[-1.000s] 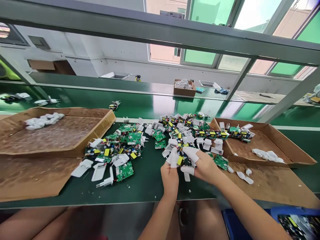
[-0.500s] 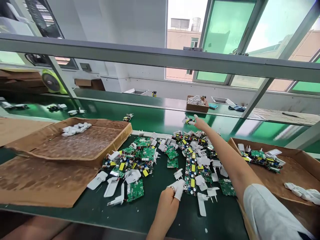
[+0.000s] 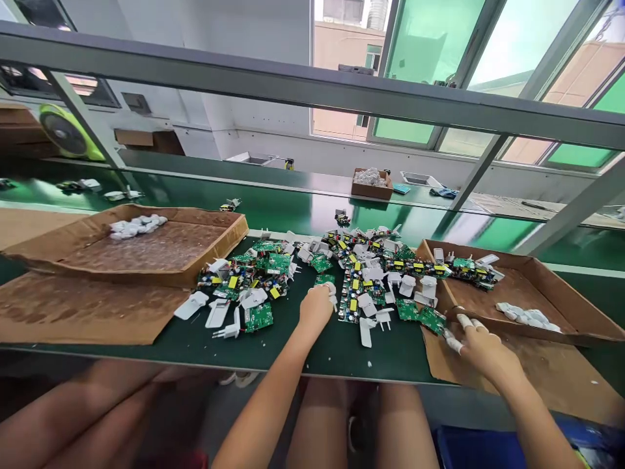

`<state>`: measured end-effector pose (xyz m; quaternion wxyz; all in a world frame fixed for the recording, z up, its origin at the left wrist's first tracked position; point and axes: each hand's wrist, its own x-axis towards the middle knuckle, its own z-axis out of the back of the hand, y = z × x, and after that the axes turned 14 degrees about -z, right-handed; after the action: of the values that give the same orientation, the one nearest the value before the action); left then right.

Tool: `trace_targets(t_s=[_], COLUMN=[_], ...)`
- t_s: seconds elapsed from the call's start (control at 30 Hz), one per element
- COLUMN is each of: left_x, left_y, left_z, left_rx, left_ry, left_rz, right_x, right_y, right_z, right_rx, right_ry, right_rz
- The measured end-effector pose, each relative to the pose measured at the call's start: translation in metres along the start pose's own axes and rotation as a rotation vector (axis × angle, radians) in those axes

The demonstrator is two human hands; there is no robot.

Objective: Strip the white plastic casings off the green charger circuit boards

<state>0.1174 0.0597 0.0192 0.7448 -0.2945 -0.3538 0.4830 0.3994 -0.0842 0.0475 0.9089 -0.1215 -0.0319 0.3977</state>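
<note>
My left hand (image 3: 316, 310), white covers on its fingertips, is closed just in front of a small green circuit board (image 3: 324, 279). What its fingers hold, if anything, is hidden. My right hand (image 3: 488, 352), also with white finger covers, has its fingers apart and nothing visible in them. It is low over the cardboard by the front left corner of the right cardboard tray (image 3: 581, 306). Just left of its fingertips lies a green circuit board (image 3: 432, 320). Between the hands spreads a pile of circuit boards with white plug housings (image 3: 367, 303).
Another pile of boards and housings (image 3: 254, 298) lies left of centre, beside a cardboard tray (image 3: 222, 254) with white finger covers (image 3: 139, 226). One wired board (image 3: 342, 217) rests on the shiny green belt (image 3: 288, 208) behind. A metal beam (image 3: 303, 88) crosses above.
My right hand has come back from the belt to the front right, leaving a wired board on the belt. My left hand has shifted forward slightly. The view has tilted down.
</note>
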Motion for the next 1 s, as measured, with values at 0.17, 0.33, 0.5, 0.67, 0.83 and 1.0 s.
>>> trace_targets(t_s=[0.17,0.33,0.5,0.67,0.83,1.0], left_x=[-0.023,-0.053,-0.064,-0.075,-0.094,-0.097], left_y=[0.012,0.003,-0.017,-0.032,-0.032,-0.005], left_z=[-0.01,-0.017,-0.008,-0.021,-0.045,-0.044], left_rx=[-0.31,-1.055,-1.657,-1.677,-1.1,-0.28], left_ry=[-0.242,-0.571,-0.582,-0.443,-0.284,-0.054], left_rz=[0.05,0.168,0.559,0.412,-0.011,-0.61], right_x=[-0.004,-0.008,-0.018,-0.058,-0.092,-0.084], right_y=[-0.013,-0.023,-0.015,0.032,0.068,0.078], right_z=[-0.059,-0.07,-0.063,-0.046,-0.025,-0.023], right_rx=[0.029,0.127,0.672,1.532,2.084,2.062], right_ry=[-0.262,-0.328,-0.536,-0.279,0.338,0.623], right_rz=[0.098,0.141,0.138,0.279,0.445,0.278])
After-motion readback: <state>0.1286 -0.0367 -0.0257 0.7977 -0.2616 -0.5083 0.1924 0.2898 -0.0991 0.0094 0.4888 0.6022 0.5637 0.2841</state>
